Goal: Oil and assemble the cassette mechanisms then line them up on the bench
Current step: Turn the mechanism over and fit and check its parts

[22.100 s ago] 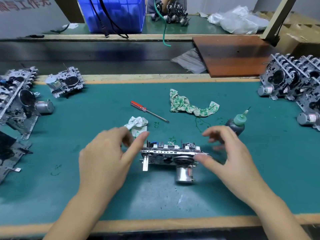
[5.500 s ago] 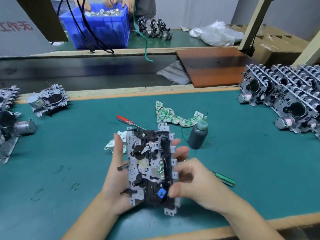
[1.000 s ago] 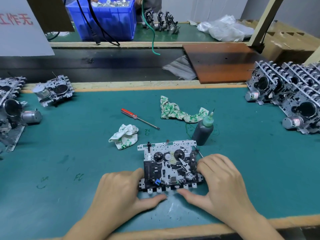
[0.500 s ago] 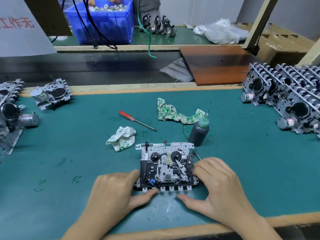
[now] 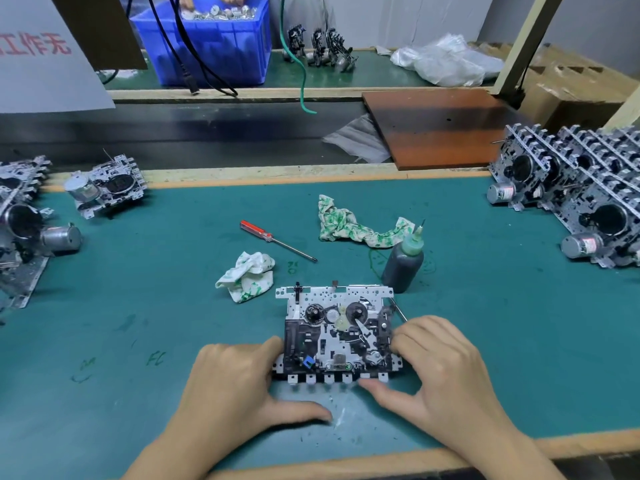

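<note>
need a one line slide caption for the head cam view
Both hands, left hand and right hand, steady a cassette mechanism flat on the green bench.

Single head view, above bench, facing forward-down, close over near edge.
</note>
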`<state>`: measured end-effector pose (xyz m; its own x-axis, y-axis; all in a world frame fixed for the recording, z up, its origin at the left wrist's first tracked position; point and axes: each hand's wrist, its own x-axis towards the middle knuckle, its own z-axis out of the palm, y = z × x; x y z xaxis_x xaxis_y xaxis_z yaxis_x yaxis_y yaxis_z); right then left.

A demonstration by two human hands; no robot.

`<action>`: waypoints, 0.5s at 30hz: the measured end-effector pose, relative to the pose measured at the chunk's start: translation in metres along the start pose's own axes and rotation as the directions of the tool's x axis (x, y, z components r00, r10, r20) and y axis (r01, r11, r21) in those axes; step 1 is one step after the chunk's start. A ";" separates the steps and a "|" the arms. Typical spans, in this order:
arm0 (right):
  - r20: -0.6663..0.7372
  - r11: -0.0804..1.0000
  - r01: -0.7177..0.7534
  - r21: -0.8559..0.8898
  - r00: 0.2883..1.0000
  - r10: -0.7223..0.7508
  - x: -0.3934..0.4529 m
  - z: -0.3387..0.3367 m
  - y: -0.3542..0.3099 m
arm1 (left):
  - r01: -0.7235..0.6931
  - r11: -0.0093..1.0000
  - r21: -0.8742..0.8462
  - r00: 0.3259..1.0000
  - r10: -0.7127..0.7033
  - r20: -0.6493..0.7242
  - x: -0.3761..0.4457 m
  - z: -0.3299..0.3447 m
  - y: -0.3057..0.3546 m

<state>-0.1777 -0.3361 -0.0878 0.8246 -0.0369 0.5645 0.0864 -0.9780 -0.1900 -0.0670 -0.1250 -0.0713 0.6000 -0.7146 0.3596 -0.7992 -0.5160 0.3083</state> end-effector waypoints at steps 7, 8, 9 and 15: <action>-0.027 0.999 -0.026 -0.036 0.999 0.025 0.001 0.000 -0.001 | -0.140 0.990 -0.006 0.990 0.140 0.014 -0.010 0.004 -0.001; -0.015 1.000 -0.016 -0.019 1.000 0.015 0.001 -0.001 0.000 | -0.126 0.992 0.009 0.992 0.126 0.005 -0.010 0.004 -0.001; 0.006 1.000 0.004 -0.001 1.000 -0.004 0.001 -0.001 0.002 | -0.112 0.993 0.023 0.994 0.112 0.000 -0.010 0.004 -0.001; 0.005 0.999 0.037 0.030 0.999 -0.038 -0.001 0.000 0.003 | -0.102 0.993 0.061 0.993 0.106 -0.051 -0.008 0.002 -0.006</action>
<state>-0.1781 -0.3392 -0.0888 0.8236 0.0009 0.5672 0.1340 -0.9720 -0.1931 -0.0672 -0.1176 -0.0777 0.5133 -0.7402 0.4342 -0.8571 -0.4681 0.2152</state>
